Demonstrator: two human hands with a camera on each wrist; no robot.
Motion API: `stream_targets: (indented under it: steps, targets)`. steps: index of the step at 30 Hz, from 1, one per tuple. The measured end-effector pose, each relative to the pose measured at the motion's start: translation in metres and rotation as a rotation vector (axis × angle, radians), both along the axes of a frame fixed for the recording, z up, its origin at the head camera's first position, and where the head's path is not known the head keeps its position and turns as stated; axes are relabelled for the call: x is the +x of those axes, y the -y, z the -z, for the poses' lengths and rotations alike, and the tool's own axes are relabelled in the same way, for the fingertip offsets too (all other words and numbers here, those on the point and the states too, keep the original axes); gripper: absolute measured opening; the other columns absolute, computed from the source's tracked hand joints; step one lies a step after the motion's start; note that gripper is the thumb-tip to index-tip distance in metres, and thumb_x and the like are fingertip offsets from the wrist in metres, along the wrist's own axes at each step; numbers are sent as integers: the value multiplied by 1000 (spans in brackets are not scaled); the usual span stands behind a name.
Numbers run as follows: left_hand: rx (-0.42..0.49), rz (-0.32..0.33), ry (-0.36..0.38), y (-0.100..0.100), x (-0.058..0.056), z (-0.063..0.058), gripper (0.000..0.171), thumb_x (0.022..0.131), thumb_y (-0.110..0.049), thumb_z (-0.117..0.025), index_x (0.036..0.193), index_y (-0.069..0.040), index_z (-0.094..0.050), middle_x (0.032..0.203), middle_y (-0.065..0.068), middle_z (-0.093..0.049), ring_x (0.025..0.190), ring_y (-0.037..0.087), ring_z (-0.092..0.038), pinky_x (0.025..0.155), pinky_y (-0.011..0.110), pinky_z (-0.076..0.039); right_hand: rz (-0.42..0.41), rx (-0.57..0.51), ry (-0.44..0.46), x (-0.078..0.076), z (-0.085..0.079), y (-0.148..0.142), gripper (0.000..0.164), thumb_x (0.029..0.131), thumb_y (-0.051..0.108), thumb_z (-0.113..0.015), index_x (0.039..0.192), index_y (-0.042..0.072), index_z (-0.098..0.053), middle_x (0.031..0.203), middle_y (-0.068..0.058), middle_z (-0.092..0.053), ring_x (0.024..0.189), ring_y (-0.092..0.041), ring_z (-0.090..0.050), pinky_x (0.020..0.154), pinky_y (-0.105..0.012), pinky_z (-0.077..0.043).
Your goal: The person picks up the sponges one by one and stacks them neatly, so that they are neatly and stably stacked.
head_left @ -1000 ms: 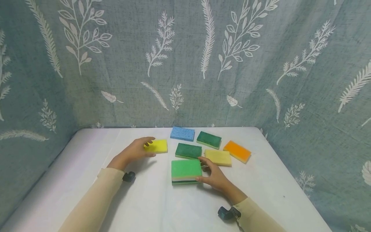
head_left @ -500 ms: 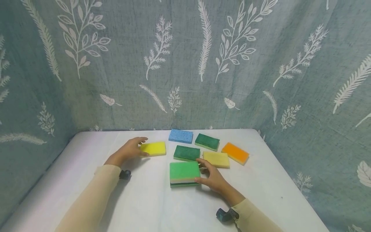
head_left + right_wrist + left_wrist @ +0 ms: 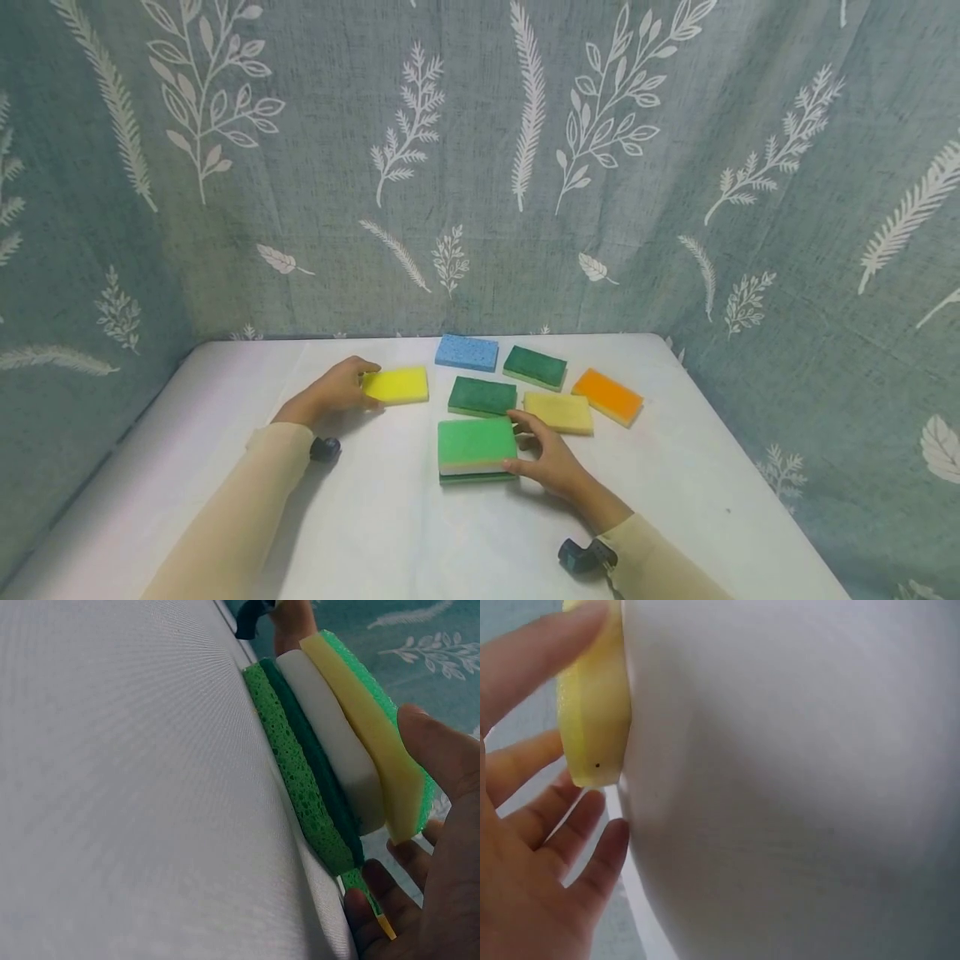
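Observation:
My left hand point(image 3: 341, 386) grips the left end of a bright yellow sponge point(image 3: 397, 386), which lies on the white table. In the left wrist view, the thumb crosses the near side of that sponge point(image 3: 600, 727) and the fingers reach behind it. At the table's middle stands a stack of sponges. A green-topped yellow sponge point(image 3: 476, 442) is uppermost, over a white one point(image 3: 330, 739) and a green one with a dark green layer point(image 3: 304, 776). My right hand point(image 3: 551, 457) holds the top sponge's right end between thumb and fingers.
Behind the stack lie two dark green sponges point(image 3: 482, 396) point(image 3: 535, 367), a blue sponge point(image 3: 467, 352), a pale yellow sponge point(image 3: 558, 412) and an orange sponge point(image 3: 607, 396). A patterned grey-green curtain point(image 3: 315, 167) stands along the table's back and sides.
My left hand has settled around the left end of the yellow sponge, its thumb and fingers closing in. The right hand stays at the stack. The head view has shifted slightly.

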State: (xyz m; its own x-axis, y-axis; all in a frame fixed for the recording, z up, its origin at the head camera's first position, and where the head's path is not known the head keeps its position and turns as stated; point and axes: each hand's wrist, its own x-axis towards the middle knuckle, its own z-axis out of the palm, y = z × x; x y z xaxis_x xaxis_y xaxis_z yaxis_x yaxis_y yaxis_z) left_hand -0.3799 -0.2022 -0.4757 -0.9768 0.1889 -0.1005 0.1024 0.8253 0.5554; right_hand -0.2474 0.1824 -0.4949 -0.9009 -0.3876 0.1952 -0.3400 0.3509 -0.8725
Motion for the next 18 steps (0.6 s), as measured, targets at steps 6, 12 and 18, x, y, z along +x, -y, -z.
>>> stream_targets:
  steps: [6, 12, 18]
  targets:
    - [-31, 18, -17, -1, 0, 1, 71, 74, -16, -84, 137, -2, -53, 135, 19, -47, 124, 39, -44, 108, 56, -31, -14, 13, 11, 12, -21, 3, 72, 84, 16, -76, 144, -1, -41, 130, -17, -52, 115, -33, -51, 102, -53, -40]
    - [-15, 22, -6, -1, 3, -2, 75, 72, -21, -86, 137, -2, -53, 137, 20, -46, 125, 40, -44, 108, 56, -31, -33, -20, 26, 14, -23, 4, 71, 83, 12, -76, 143, -3, -41, 128, -19, -53, 114, -36, -51, 101, -56, -39]
    - [9, 40, -8, -2, 8, -5, 76, 71, -22, -87, 136, -3, -54, 138, 20, -45, 127, 40, -42, 108, 57, -30, -27, -21, 18, 13, -21, 4, 71, 83, 12, -76, 143, -4, -41, 126, -18, -54, 112, -35, -52, 100, -56, -40]
